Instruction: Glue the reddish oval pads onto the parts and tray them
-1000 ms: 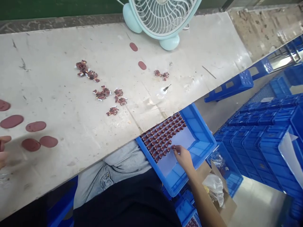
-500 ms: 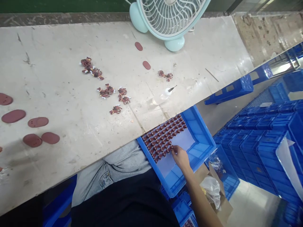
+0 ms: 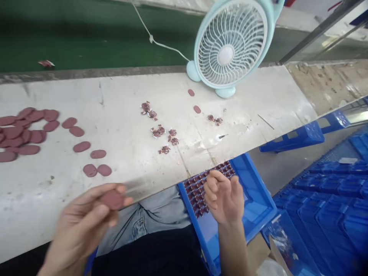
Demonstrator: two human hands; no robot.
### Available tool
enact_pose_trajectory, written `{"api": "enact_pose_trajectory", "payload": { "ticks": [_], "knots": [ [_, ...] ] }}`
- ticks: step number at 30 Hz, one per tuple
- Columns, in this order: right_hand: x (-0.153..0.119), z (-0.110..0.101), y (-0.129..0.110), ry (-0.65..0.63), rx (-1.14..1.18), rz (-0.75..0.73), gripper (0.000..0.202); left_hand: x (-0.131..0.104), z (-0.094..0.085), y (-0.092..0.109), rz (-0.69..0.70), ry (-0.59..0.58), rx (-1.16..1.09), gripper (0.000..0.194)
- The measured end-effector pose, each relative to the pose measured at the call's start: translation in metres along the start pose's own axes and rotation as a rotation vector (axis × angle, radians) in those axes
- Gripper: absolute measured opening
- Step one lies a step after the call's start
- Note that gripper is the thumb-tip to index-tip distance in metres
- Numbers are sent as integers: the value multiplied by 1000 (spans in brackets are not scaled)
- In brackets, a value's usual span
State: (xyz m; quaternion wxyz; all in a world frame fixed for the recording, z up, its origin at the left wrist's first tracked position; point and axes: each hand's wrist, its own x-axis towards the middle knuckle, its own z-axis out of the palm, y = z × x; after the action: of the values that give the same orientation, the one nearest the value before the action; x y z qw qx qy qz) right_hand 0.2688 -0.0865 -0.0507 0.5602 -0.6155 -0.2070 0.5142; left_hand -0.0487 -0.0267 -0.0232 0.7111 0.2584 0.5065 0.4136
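Between its thumb and fingers, my left hand (image 3: 89, 220) holds a reddish-brown oval disc (image 3: 113, 199) above the table's front edge. My right hand (image 3: 225, 197) is raised, palm up, over the blue crate (image 3: 254, 191); its fingers are curled, and whether anything is in them is hidden. Rows of small dark red figures (image 3: 197, 193) stand in the crate, partly behind that hand. Small clusters of similar figures (image 3: 158, 131) lie on the table, near a clear bottle with a dark thin tip (image 3: 214, 139).
Many oval discs (image 3: 13, 133) are heaped at the table's left, with several loose ones nearer. A light blue fan (image 3: 225, 55) stands at the back. Stacked blue crates (image 3: 330, 199) fill the right side. A green surface (image 3: 94, 50) runs behind the table (image 3: 123, 92).
My left hand has come into view holding a disc. My right hand has lifted from the rows of figures and turned palm up. The view has shifted, showing the disc heap and more of the fan.
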Motion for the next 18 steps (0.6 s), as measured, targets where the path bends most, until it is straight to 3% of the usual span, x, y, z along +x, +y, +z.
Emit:
{"api": "enact_pose_trajectory", "payload": {
  "ticks": [2, 3, 6, 8, 11, 15, 18],
  "knots": [
    [27, 30, -15, -151, 222, 25, 81, -1, 24, -13, 31, -125, -109, 22],
    [42, 40, -21, -238, 405, 62, 80, -2, 33, -18, 20, -159, -152, 23],
    [79, 52, -34, -511, 1068, 255, 55, -5, 47, -29, -23, -202, -270, 23],
    [86, 55, -39, -609, 1272, 356, 42, -6, 48, -33, -16, -234, -323, 23],
    [62, 64, -41, -562, 1043, 315, 36, -4, 45, -39, 11, -256, -363, 25],
    [-1, 86, -39, -309, 403, 9, 37, 0, 46, -41, 4, -220, -410, 25],
    [-32, 98, -34, -242, 122, -200, 34, 0, 49, -38, -37, -228, -445, 21]
  ]
}}
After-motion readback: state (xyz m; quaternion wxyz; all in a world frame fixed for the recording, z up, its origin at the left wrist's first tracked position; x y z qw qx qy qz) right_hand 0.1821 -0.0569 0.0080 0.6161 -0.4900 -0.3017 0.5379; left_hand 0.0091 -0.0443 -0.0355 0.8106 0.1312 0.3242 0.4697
